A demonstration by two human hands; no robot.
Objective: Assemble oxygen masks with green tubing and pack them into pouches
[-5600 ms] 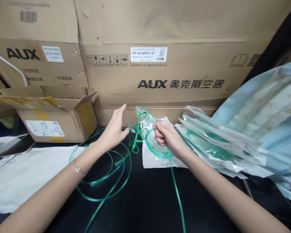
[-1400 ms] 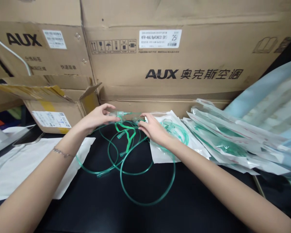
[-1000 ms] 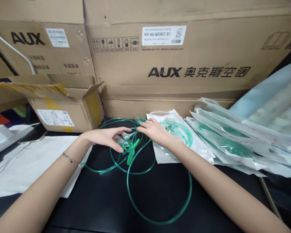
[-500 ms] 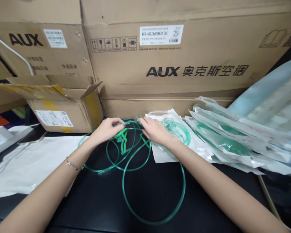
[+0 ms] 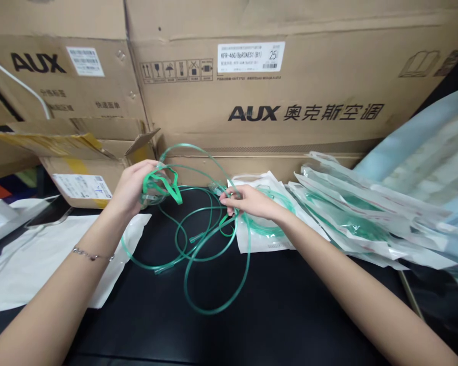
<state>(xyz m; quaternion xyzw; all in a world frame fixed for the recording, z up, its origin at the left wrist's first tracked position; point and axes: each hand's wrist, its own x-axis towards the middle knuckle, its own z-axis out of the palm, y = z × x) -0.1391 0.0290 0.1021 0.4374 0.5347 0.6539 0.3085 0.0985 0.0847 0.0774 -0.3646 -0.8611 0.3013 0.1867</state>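
My left hand (image 5: pixel 132 187) is closed round a clear oxygen mask with a green strap (image 5: pixel 173 192), raised in front of the small carton. The hand hides part of the mask. Green tubing (image 5: pixel 191 146) arches from it towards my right hand (image 5: pixel 248 201), whose fingers pinch a length of tubing. Below that hand a large loop of tubing (image 5: pixel 217 311) hangs down over the black table. More coils with loose connector ends (image 5: pixel 164 268) lie between the hands. Behind my right fingers sits a clear plastic piece (image 5: pixel 216 188), partly hidden.
A white pouch with coiled green tubing (image 5: pixel 269 229) lies right of my right hand. Several packed pouches (image 5: pixel 359 213) are stacked farther right. An open small carton (image 5: pixel 95 173) and large cardboard boxes (image 5: pixel 290 137) stand behind. At left lies a white sheet-like pouch (image 5: pixel 34 259).
My left hand has lifted the mask and moved left and up, drawing tubing into an arch. My right hand now pinches tubing, and the big loop has become smaller.
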